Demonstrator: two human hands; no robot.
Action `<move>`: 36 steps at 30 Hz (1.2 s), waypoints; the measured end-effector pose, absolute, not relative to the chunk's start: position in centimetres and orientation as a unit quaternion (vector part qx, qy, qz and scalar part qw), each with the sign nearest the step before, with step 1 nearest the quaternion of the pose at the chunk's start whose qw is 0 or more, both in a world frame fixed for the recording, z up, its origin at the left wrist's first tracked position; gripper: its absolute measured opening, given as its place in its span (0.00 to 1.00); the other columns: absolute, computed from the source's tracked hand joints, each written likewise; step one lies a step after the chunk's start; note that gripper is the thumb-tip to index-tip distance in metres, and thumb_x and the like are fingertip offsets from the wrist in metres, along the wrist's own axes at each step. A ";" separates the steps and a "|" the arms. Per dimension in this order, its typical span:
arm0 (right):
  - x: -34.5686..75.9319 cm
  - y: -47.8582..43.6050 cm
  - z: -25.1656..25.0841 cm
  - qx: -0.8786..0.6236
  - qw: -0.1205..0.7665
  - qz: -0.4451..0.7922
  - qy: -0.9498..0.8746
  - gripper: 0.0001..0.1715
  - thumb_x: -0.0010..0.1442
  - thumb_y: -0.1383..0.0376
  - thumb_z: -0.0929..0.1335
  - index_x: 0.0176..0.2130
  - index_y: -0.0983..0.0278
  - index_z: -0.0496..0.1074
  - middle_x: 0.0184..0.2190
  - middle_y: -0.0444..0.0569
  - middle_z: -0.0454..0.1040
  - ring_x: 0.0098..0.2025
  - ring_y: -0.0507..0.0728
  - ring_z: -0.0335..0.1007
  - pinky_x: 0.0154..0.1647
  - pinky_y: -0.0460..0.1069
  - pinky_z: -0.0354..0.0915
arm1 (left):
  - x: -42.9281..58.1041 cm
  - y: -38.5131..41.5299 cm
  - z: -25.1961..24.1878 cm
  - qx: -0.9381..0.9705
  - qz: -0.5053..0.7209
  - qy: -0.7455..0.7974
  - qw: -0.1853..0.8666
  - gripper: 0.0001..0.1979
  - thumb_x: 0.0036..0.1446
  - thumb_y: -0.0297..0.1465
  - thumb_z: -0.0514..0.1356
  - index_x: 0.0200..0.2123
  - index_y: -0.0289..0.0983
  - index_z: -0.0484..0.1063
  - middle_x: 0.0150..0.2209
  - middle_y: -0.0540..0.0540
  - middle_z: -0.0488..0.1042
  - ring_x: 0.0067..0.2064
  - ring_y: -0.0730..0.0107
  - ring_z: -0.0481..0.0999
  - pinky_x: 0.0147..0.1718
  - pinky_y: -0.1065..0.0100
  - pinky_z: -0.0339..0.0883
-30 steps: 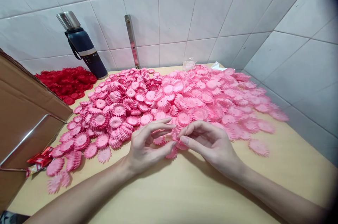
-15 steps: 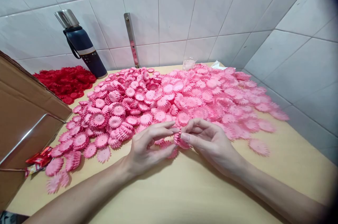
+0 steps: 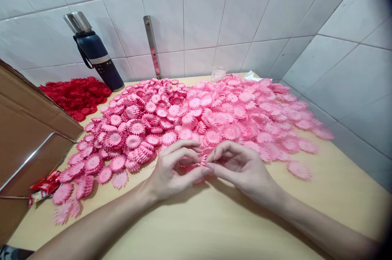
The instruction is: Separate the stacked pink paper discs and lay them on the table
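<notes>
My left hand (image 3: 171, 170) and my right hand (image 3: 237, 168) meet fingertip to fingertip just above the table's near middle. Together they pinch a small pink flower-shaped piece (image 3: 204, 160), mostly hidden by the fingers. Right behind them spreads a large heap of pink flower pieces (image 3: 196, 117), darker pink on the left, paler on the right. A few loose pink pieces lie beneath the hands on the light wooden table (image 3: 214, 223).
A pile of red flower pieces (image 3: 76, 96) lies at the back left beside a dark blue flask (image 3: 98, 58). A brown cardboard box (image 3: 27, 137) stands at the left edge, with a red wrapper (image 3: 44, 186) by it. A small clear cup (image 3: 218, 74) stands against the tiled wall.
Both hands have stayed in place while the fingers worked the pink piece. My left fingers have curled in closer, and the fingertips now press together around it.
</notes>
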State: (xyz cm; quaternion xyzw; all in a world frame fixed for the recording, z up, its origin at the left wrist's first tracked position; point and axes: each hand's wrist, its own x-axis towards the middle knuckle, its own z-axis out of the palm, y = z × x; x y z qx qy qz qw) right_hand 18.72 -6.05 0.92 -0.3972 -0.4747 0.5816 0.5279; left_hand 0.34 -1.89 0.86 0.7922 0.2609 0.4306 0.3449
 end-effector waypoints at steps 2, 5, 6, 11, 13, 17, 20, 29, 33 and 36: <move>18.5 -6.2 0.9 -0.406 0.533 0.560 -0.488 0.10 0.50 0.67 0.76 0.30 0.61 0.72 0.30 0.45 0.78 0.32 0.53 0.76 0.35 0.47 0.74 | 0.3 -1.8 1.0 0.798 0.423 0.268 0.335 0.01 0.55 0.25 0.64 0.31 0.33 0.75 0.43 0.36 0.78 0.43 0.63 0.81 0.35 0.70 0.78; 18.7 -6.1 0.8 -0.424 0.542 0.513 -0.513 0.08 0.52 0.67 0.75 0.31 0.62 0.72 0.30 0.46 0.77 0.32 0.53 0.75 0.35 0.46 0.73 | 0.3 -1.7 1.2 0.794 0.438 0.279 0.315 0.04 0.57 0.23 0.60 0.30 0.34 0.75 0.42 0.37 0.79 0.43 0.63 0.80 0.39 0.68 0.76; 18.8 -6.0 0.7 -0.428 0.552 0.494 -0.517 0.08 0.52 0.68 0.75 0.31 0.62 0.72 0.29 0.46 0.77 0.31 0.52 0.75 0.34 0.46 0.73 | 0.2 -1.7 1.3 0.784 0.451 0.293 0.311 0.05 0.57 0.23 0.59 0.30 0.34 0.74 0.41 0.38 0.79 0.43 0.64 0.80 0.40 0.67 0.75; 19.4 -5.4 0.5 -0.446 0.633 0.415 -0.479 0.11 0.50 0.70 0.75 0.29 0.62 0.69 0.28 0.45 0.76 0.29 0.50 0.72 0.29 0.42 0.69 | 0.3 -1.8 1.3 0.731 0.499 0.357 0.299 0.08 0.58 0.24 0.58 0.27 0.34 0.73 0.38 0.41 0.79 0.43 0.64 0.78 0.43 0.66 0.70; 19.4 -5.4 0.5 -0.450 0.651 0.398 -0.463 0.12 0.50 0.71 0.75 0.29 0.62 0.68 0.27 0.45 0.75 0.29 0.49 0.71 0.28 0.42 0.68 | 0.4 -1.9 1.2 0.720 0.513 0.360 0.299 0.08 0.59 0.24 0.58 0.27 0.35 0.72 0.38 0.42 0.78 0.42 0.65 0.78 0.42 0.66 0.70; 19.2 -5.6 0.3 -0.458 0.664 0.378 -0.455 0.13 0.49 0.72 0.74 0.28 0.62 0.67 0.26 0.45 0.75 0.28 0.49 0.70 0.28 0.42 0.67 | 0.6 -2.1 1.2 0.692 0.529 0.381 0.310 0.09 0.59 0.25 0.57 0.26 0.35 0.70 0.38 0.43 0.77 0.43 0.65 0.76 0.42 0.67 0.68; 18.9 -5.8 0.3 -0.458 0.667 0.363 -0.463 0.12 0.50 0.73 0.74 0.28 0.62 0.66 0.27 0.45 0.76 0.28 0.50 0.70 0.28 0.42 0.67 | 0.8 -2.2 1.3 0.669 0.538 0.399 0.322 0.09 0.60 0.26 0.57 0.26 0.36 0.69 0.38 0.44 0.77 0.42 0.67 0.76 0.41 0.68 0.67; 19.6 -5.5 0.0 -0.457 0.672 0.301 -0.499 0.10 0.51 0.75 0.70 0.31 0.61 0.70 0.27 0.43 0.73 0.29 0.50 0.70 0.30 0.43 0.67 | 0.9 -1.3 0.2 0.533 0.604 0.440 0.397 0.09 0.63 0.32 0.53 0.30 0.37 0.63 0.31 0.52 0.66 0.31 0.74 0.68 0.35 0.69 0.67; 20.1 -5.1 -0.2 -0.473 0.656 0.264 -0.525 0.10 0.55 0.73 0.70 0.38 0.61 0.73 0.34 0.46 0.74 0.36 0.52 0.71 0.36 0.46 0.68 | 0.7 -1.1 0.2 0.576 0.574 0.453 0.366 0.09 0.62 0.32 0.56 0.30 0.36 0.66 0.33 0.49 0.70 0.35 0.72 0.70 0.38 0.70 0.67; 19.7 -5.2 0.1 -0.445 0.632 0.225 -0.593 0.10 0.55 0.74 0.71 0.38 0.61 0.74 0.35 0.48 0.73 0.37 0.54 0.69 0.35 0.49 0.67 | 0.8 -1.3 0.5 0.615 0.536 0.441 0.374 0.08 0.63 0.31 0.56 0.31 0.36 0.68 0.35 0.47 0.74 0.38 0.71 0.73 0.38 0.71 0.67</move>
